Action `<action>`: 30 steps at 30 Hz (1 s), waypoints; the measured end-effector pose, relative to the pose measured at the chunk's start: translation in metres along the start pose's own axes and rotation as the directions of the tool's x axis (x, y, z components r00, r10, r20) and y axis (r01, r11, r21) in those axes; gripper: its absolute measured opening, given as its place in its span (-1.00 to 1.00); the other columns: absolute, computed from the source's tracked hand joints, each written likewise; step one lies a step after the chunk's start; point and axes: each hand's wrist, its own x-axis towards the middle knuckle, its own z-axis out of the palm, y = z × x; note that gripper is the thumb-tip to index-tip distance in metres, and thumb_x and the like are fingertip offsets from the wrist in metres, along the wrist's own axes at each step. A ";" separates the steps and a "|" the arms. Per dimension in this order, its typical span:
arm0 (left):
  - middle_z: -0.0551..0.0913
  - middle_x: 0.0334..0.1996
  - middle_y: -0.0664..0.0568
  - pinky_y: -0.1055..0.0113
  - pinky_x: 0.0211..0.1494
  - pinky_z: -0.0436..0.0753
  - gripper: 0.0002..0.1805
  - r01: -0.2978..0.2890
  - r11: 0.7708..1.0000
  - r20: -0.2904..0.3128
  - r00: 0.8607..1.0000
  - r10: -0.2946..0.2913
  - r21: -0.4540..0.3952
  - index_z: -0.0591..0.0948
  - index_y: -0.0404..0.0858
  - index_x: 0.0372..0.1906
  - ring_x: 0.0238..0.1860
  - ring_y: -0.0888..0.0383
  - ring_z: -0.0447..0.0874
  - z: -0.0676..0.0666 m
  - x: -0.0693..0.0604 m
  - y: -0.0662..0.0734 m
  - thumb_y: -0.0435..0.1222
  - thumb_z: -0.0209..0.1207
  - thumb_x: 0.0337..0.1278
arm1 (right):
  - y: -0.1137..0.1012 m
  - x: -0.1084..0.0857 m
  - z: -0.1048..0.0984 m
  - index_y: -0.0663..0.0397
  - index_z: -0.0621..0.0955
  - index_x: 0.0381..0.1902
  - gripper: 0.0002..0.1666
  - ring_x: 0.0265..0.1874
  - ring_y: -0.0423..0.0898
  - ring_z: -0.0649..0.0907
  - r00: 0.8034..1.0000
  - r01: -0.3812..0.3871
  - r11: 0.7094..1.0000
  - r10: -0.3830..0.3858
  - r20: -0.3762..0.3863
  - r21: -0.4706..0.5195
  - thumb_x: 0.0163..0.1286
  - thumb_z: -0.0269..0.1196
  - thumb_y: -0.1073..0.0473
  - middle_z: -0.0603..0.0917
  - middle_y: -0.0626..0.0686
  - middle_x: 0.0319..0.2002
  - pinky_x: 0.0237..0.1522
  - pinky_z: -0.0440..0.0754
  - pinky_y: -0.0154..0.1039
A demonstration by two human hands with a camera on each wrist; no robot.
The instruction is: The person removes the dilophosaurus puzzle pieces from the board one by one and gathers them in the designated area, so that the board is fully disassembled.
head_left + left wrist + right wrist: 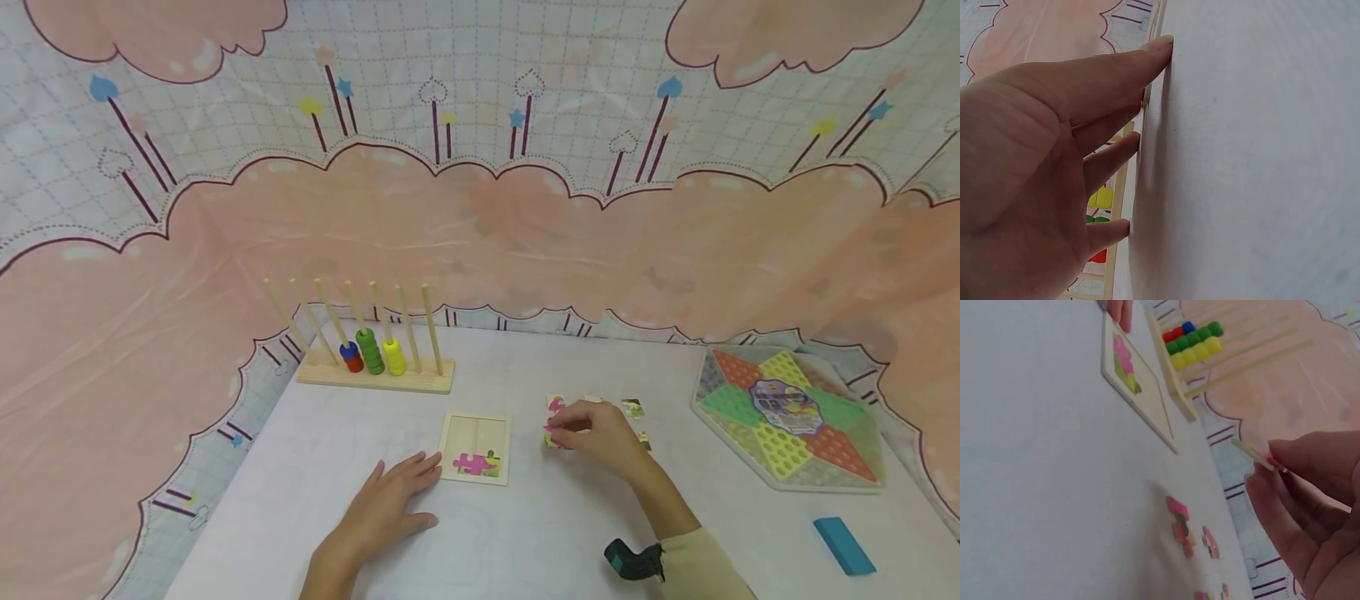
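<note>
My right hand [600, 439] is raised over the table, pinching a thin jigsaw puzzle piece [1256, 454] between thumb and fingertips; pink and yellow-green show on it. Below it in the right wrist view lie loose pink puzzle pieces [1179, 519]. To the left, a wooden puzzle tray [467, 432] lies flat, with joined pink and green pieces [472, 464] along its lower edge and bare wood above. My left hand [388, 508] rests on the table with fingers spread, its fingertips at the tray's left edge; it grips nothing.
Behind the tray stands a wooden bead rack [375, 379] with upright pegs and coloured rings. More puzzle pieces [633, 408] lie beyond my right hand. A hexagonal patterned board [787, 417] and a blue block [844, 546] sit at the right.
</note>
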 end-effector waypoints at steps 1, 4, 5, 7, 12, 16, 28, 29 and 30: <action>0.47 0.49 0.12 -0.51 0.53 0.04 -0.27 -0.001 1.000 -0.001 1.000 0.001 -0.002 0.60 -0.17 0.32 0.58 -0.08 0.31 0.000 0.000 0.000 -0.15 0.53 -0.06 | 0.002 -0.002 0.000 0.02 0.81 -0.20 -0.87 -0.29 -0.14 0.74 1.000 -0.013 1.000 0.013 -0.002 0.007 0.27 0.46 0.22 0.78 0.04 -0.16 -0.33 0.73 -0.42; 0.47 0.49 0.11 -0.51 0.53 0.04 -0.27 0.000 1.000 0.000 1.000 0.000 -0.005 0.60 -0.17 0.31 0.57 -0.08 0.31 -0.001 -0.001 0.001 -0.15 0.53 -0.07 | 0.008 -0.008 0.002 0.01 0.81 -0.22 -0.85 -0.43 -0.15 0.74 0.998 -0.057 0.998 0.057 -0.014 0.005 0.22 0.49 0.21 0.79 0.05 -0.14 -0.41 0.72 -0.38; 0.47 0.48 0.11 -0.51 0.53 0.04 -0.27 0.000 1.000 0.000 1.000 0.000 -0.005 0.60 -0.17 0.31 0.57 -0.08 0.31 -0.001 -0.001 0.001 -0.16 0.53 -0.07 | 0.010 -0.010 0.003 0.00 0.81 -0.23 -0.85 -0.48 -0.15 0.73 0.997 -0.073 0.997 0.073 -0.019 0.000 0.21 0.50 0.20 0.80 0.05 -0.13 -0.44 0.71 -0.37; 0.47 0.49 0.11 -0.51 0.53 0.04 -0.26 -0.001 1.000 0.000 1.000 0.001 -0.006 0.60 -0.18 0.32 0.57 -0.09 0.31 -0.001 -0.001 0.001 -0.16 0.53 -0.07 | 0.014 -0.014 0.006 -0.03 0.82 -0.24 -0.84 -0.56 -0.16 0.70 0.993 -0.110 0.994 0.110 -0.031 -0.012 0.19 0.52 0.17 0.81 0.02 -0.15 -0.48 0.68 -0.36; 0.47 0.49 0.10 -0.52 0.53 0.03 -0.26 -0.006 1.000 -0.003 1.000 0.006 -0.005 0.60 -0.19 0.32 0.57 -0.08 0.32 -0.001 -0.002 0.001 -0.16 0.54 -0.08 | 0.023 -0.020 0.015 0.00 0.82 -0.28 -0.88 -0.67 -0.18 0.59 0.984 -0.172 0.985 0.172 -0.041 0.010 0.18 0.49 0.23 0.83 0.05 -0.19 -0.56 0.62 -0.34; 0.47 0.48 0.10 -0.52 0.53 0.04 -0.26 -0.013 1.000 -0.008 1.000 0.013 -0.003 0.60 -0.19 0.31 0.57 -0.09 0.32 -0.001 -0.002 0.001 -0.16 0.53 -0.08 | 0.028 -0.024 0.025 -0.03 0.82 -0.31 -0.89 -0.61 -0.19 0.59 0.977 -0.207 0.978 0.207 -0.054 0.006 0.18 0.48 0.25 0.82 0.05 -0.10 -0.56 0.60 -0.34; 0.49 0.48 0.08 -0.53 0.51 0.05 -0.27 -0.017 1.000 -0.009 1.000 0.017 -0.001 0.61 -0.20 0.30 0.56 -0.09 0.33 -0.002 -0.001 0.001 -0.16 0.53 -0.07 | 0.031 -0.028 0.033 -0.16 0.81 -0.38 -0.93 -0.20 -0.12 0.72 0.982 -0.170 0.974 0.155 -0.110 -0.147 0.17 0.53 0.12 0.83 -0.07 -0.15 -0.12 0.68 -0.14; 0.49 0.48 0.07 -0.53 0.51 0.05 -0.27 -0.017 1.000 -0.009 1.000 0.017 -0.003 0.61 -0.20 0.30 0.56 -0.10 0.33 -0.002 -0.001 0.002 -0.16 0.53 -0.07 | 0.030 -0.028 0.033 -0.17 0.81 -0.39 -0.93 -0.11 -0.10 0.73 0.983 -0.162 0.972 0.144 -0.115 -0.169 0.16 0.53 0.13 0.83 -0.08 -0.16 0.00 0.67 -0.07; 0.49 0.48 0.07 -0.53 0.52 0.05 -0.27 -0.017 1.000 -0.009 1.000 0.017 -0.003 0.61 -0.20 0.31 0.56 -0.10 0.33 -0.002 -0.001 0.002 -0.16 0.53 -0.07 | 0.030 -0.028 0.033 -0.17 0.81 -0.39 -0.92 -0.02 -0.09 0.71 0.984 -0.155 0.969 0.134 -0.122 -0.192 0.16 0.53 0.14 0.83 -0.08 -0.17 0.10 0.63 -0.02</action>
